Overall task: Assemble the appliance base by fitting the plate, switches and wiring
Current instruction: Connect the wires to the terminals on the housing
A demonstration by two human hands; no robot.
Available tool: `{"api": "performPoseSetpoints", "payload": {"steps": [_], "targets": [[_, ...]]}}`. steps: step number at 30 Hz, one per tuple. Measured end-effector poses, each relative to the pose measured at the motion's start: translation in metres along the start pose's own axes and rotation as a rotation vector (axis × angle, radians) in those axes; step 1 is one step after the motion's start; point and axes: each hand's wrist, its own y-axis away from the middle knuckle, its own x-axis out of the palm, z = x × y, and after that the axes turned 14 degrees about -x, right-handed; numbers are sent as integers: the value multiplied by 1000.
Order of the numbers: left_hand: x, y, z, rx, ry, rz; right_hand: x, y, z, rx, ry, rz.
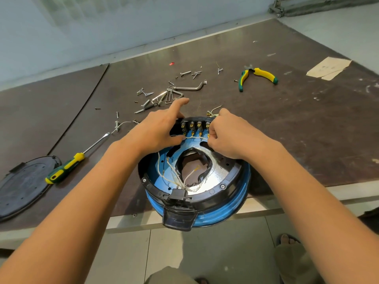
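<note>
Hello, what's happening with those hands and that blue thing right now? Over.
Left hand grips switch block. Right hand pinches white wire at end terminal. Blue base overhangs table edge.

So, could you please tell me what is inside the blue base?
Visible: white wires, a shiny metal plate and a row of switches at the far rim. The left hand and right hand cover the row's ends.

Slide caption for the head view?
Left hand steadies the switch row while right hand pinches its white wire, on a blue appliance base; screwdriver, pliers, screws nearby.
</note>
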Motion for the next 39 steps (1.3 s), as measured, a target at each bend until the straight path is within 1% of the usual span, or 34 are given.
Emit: {"api": "performPoseSetpoints", "payload": {"steps": [4,7,9,13,16,19,22,24,26,28,34,39], "targets": [[0,-7,2,20,-32,33,1,0,0,-5,5,-2],[2,-10,4,9,-12,48,1,0,0,1,4,-4],[4,-9,7,13,-18,40,1,-1,0,3,1,-5],[10,-6,6,51,-104,-6,0,-1,0,11,-3,-1],[11,-7,4,33,-138,-6,-1,-1,1,11,6,0],[11,-5,5,29,-101,-15,-2,0,3,5,-1,4],[10,-4,-1,17,62,10,-2,1,3,9,-7,5],[12,-3,-5,25,135,-12,-1,1,3,7,-8,0],[12,-1,-7,41,136,-71,-1,1,3,3,2,0],[11,1,-8,40,132,-96,-1,1,3,1,13,10],[12,2,-13,94,20,-25,-2,-1,2,2,65,75],[11,2,-12,98,33,8,-2,-2,2,-3,71,86]]}}
